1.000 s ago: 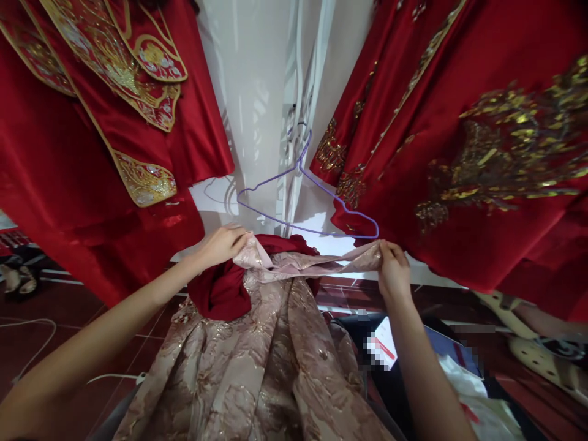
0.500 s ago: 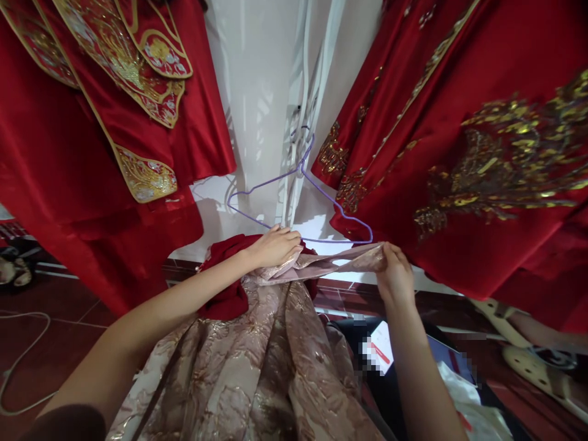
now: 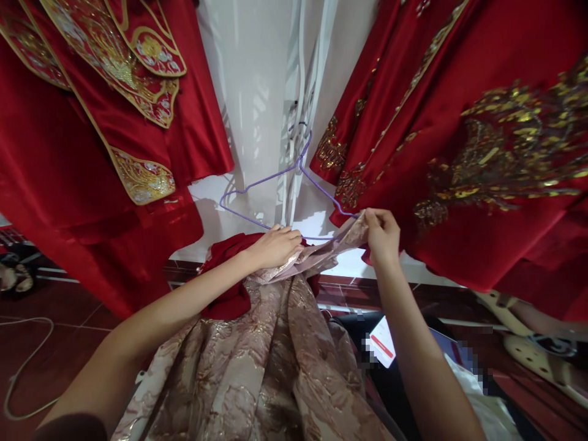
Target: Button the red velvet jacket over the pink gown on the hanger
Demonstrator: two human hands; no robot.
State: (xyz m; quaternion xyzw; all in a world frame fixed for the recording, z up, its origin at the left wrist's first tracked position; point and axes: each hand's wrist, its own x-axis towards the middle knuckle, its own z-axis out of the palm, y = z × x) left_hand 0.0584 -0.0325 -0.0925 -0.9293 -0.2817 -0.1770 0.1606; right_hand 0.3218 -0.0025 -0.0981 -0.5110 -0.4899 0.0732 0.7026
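A pinkish-beige brocade skirt (image 3: 239, 361) with gold patterning hangs in folds before me. My left hand (image 3: 278, 246) is closed on its gathered upper edge, close to the bottom bar of a purple wire hanger (image 3: 257, 182). My right hand (image 3: 383, 236) pinches the far end of the skirt's waistband (image 3: 337, 245), pulled up over the hanger's right corner. That corner is hidden behind fabric and fingers. Dark red cloth (image 3: 229, 303) is bunched under my left forearm. The hanger hangs by its hook from a white rack pole (image 3: 298, 73).
Red garments with gold embroidery hang at left (image 3: 202, 122) and right (image 3: 459, 239). A phone-like white card (image 3: 382, 343) lies on dark cloth at lower right, near a person's beige clog (image 3: 528, 358). A pale cable (image 3: 27, 321) curls on the tiled floor.
My right hand has moved up and left, bringing the waistband end from below the hanger's right corner onto it. My left hand stays in place, holding the skirt.
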